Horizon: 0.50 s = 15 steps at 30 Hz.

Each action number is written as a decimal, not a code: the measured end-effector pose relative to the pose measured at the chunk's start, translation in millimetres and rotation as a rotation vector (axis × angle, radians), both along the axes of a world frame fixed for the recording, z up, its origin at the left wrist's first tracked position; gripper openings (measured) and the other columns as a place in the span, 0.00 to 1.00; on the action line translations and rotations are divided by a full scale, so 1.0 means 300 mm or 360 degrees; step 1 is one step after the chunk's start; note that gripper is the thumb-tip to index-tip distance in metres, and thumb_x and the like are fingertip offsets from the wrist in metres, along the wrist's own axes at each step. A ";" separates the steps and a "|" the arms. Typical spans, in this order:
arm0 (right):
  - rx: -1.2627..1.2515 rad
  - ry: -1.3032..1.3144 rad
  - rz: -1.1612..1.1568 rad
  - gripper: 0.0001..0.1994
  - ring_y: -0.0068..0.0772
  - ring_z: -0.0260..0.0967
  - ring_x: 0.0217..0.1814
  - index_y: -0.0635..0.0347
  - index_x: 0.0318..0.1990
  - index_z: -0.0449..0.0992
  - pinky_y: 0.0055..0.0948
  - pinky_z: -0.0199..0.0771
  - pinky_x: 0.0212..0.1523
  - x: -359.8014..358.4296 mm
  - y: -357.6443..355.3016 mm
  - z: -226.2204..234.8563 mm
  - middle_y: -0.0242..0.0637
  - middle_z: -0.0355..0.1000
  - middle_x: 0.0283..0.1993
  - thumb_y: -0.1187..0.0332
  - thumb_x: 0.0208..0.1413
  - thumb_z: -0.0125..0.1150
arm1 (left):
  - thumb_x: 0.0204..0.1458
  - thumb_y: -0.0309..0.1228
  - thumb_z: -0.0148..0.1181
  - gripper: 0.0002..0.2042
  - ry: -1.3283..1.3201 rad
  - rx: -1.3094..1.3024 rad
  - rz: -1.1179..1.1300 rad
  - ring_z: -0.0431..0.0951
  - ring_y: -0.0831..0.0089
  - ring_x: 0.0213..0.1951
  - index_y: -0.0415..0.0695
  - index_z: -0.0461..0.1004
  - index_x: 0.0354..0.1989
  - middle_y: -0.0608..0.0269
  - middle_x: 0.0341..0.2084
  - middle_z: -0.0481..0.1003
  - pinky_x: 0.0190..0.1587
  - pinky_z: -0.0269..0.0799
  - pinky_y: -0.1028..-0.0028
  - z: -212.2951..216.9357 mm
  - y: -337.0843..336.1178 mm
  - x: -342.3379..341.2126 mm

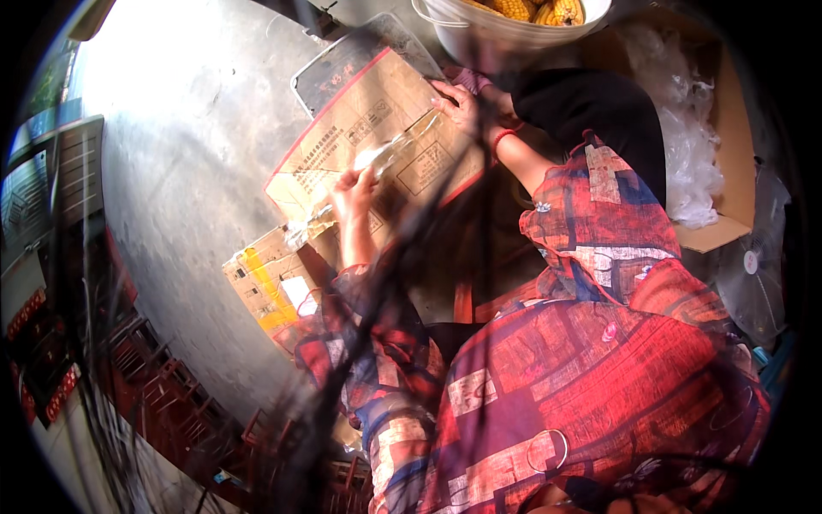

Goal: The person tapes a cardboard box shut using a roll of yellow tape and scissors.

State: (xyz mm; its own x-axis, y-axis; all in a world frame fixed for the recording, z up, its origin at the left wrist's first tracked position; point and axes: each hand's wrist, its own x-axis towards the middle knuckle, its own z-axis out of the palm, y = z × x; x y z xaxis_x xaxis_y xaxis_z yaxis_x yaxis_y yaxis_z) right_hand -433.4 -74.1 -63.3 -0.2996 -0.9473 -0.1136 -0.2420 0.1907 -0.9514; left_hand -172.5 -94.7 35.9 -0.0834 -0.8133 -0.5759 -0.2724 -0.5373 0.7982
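In the head view, the left hand (353, 193) is closed in a fist-like pinch on a strip of clear tape (390, 154), over the left part of the carton (330, 141). The tape runs from these fingers toward the right side of the carton, shiny and partly lifted; more of it lies crumpled just left of the hand. The right hand (462, 104) rests at the carton's far right edge, its fingers over the top face; whether it grips from beneath cannot be told. A red bracelet (505, 134) circles the right wrist.

The carton lies tilted in front of the person, brown with red edges and dark print. Near its left end is a smaller cardboard piece (272, 262) with yellow tape (272, 295) and a white label (300, 294); the join between the two is hard to make out. Beyond the carton, partly behind it, a grey tray (315, 79) lies on the floor (197, 128).

At the far right stands a white bucket (514, 36) with yellow corn (561, 12) in it. Farther right, an open box (738, 128) holds clear plastic (681, 128), with a fan (753, 265) on its near side. Dark red furniture (171, 394) stands at the near left. Blurred dark strands cross the view, hiding parts of the sleeves and carton
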 end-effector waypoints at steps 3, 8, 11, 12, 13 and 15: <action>-0.0049 0.0023 -0.0048 0.23 0.39 0.62 0.47 0.50 0.54 0.67 0.31 0.62 0.50 -0.001 0.001 0.000 0.44 0.64 0.42 0.55 0.50 0.57 | 0.45 0.31 0.63 0.07 -0.0003 0.0015 -0.0013 0.65 0.85 0.15 0.42 0.73 0.22 0.67 0.16 0.72 0.18 0.60 0.86 0.020 0.012 0.015; -0.0127 0.0017 -0.0019 0.23 0.39 0.62 0.48 0.52 0.54 0.67 0.31 0.61 0.51 0.001 -0.003 -0.023 0.44 0.64 0.42 0.56 0.51 0.57 | 0.45 0.32 0.63 0.08 -0.0243 -0.0063 -0.0022 0.65 0.86 0.16 0.43 0.73 0.21 0.69 0.15 0.72 0.19 0.58 0.86 0.037 -0.003 0.183; -0.0128 0.0044 -0.0057 0.23 0.39 0.61 0.49 0.52 0.54 0.67 0.31 0.60 0.51 -0.012 0.000 -0.071 0.46 0.64 0.44 0.57 0.51 0.57 | 0.44 0.32 0.64 0.07 -0.0308 0.0006 0.0064 0.65 0.86 0.16 0.43 0.75 0.23 0.70 0.16 0.72 0.19 0.58 0.86 0.109 0.027 0.365; -0.0133 -0.0012 -0.0045 0.23 0.39 0.62 0.49 0.52 0.54 0.66 0.31 0.61 0.51 -0.019 0.010 -0.083 0.46 0.64 0.44 0.57 0.51 0.57 | 0.44 0.32 0.64 0.07 -0.0369 0.0020 0.0049 0.66 0.86 0.16 0.43 0.75 0.23 0.70 0.16 0.72 0.19 0.58 0.86 0.125 0.037 0.417; -0.0142 -0.0057 -0.0027 0.23 0.40 0.62 0.49 0.53 0.54 0.66 0.32 0.61 0.51 -0.030 0.009 -0.070 0.46 0.64 0.45 0.57 0.51 0.57 | 0.44 0.32 0.64 0.07 -0.0418 0.0031 0.0040 0.66 0.86 0.16 0.43 0.75 0.24 0.71 0.16 0.72 0.19 0.58 0.87 0.136 0.037 0.464; -0.0127 -0.0143 0.0046 0.23 0.38 0.62 0.50 0.54 0.54 0.66 0.31 0.61 0.52 -0.090 0.008 -0.098 0.45 0.65 0.45 0.58 0.51 0.57 | 0.44 0.29 0.63 0.05 -0.0447 0.0062 0.0104 0.64 0.88 0.15 0.42 0.74 0.23 0.71 0.16 0.72 0.17 0.56 0.88 0.197 0.026 0.497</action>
